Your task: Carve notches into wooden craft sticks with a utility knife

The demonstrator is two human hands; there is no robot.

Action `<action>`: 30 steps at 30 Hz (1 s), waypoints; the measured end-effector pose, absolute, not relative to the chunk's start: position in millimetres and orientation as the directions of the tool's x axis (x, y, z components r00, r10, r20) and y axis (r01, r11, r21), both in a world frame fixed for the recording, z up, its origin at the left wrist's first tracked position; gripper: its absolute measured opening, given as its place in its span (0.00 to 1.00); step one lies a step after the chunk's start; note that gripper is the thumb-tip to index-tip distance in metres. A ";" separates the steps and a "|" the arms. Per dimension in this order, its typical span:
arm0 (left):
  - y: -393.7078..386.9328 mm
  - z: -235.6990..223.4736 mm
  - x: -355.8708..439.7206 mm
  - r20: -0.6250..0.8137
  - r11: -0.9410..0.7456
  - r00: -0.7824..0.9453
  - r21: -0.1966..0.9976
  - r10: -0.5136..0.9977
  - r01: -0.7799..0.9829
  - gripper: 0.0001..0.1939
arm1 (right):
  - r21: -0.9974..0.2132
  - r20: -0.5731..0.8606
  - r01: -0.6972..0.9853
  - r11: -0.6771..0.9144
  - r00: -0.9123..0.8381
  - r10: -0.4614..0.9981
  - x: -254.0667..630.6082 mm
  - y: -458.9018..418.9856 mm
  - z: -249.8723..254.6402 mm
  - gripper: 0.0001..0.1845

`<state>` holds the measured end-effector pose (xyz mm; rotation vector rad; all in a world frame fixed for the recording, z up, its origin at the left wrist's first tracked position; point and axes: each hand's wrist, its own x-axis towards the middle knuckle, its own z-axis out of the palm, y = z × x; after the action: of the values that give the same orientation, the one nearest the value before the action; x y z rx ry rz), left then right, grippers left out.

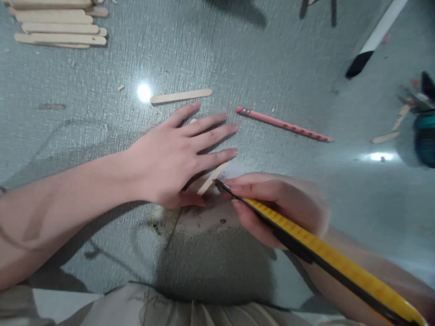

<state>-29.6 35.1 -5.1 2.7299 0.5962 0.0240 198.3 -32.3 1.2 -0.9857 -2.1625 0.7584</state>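
Observation:
My left hand (180, 151) lies palm down on the table, its fingers spread. From beneath its forefinger and thumb shows a wooden craft stick (211, 179), partly hidden. In my right hand (292, 208) is a yellow and black utility knife (333, 262). Its blade tip is at the stick's right edge; whether it touches cannot be made out. A clear plastic ruler or set square (166, 222) with faint markings lies near my left thumb. Just past my left fingertips, another craft stick (181, 96) rests on the table.
A pink pencil (285, 125) lies right of my left fingers. Several craft sticks (61, 28) are piled at the far left. A white, black-ended bar (377, 40) is at the upper right. A teal and black object (424, 136) stands at the right edge. Small wood scraps dot the grey table (102, 149).

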 end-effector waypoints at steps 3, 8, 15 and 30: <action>36.1 -4.5 -28.6 -0.048 -0.850 0.913 0.348 0.405 0.395 0.42 | -0.700 0.280 0.461 0.545 -0.525 0.804 196.8 -33.0 4.3 0.17; 39.6 1.5 -22.2 -0.048 -0.820 0.910 0.417 0.411 0.392 0.32 | -0.692 0.276 0.458 0.558 -0.547 0.790 194.9 -32.6 7.7 0.16; 39.1 3.6 -15.2 -0.064 -0.739 0.886 0.526 0.459 0.420 0.28 | -0.713 0.292 0.436 0.549 -0.527 0.798 184.4 -30.4 10.3 0.12; 40.5 -4.4 -17.5 0.030 -0.627 0.876 0.711 0.481 0.320 0.27 | -0.925 0.159 0.187 0.331 -0.601 0.784 199.1 -42.9 -4.2 0.20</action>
<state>-17.5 40.5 -4.4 2.2971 0.5733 0.2791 199.1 -42.9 -4.2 -0.8494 -1.9928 1.2692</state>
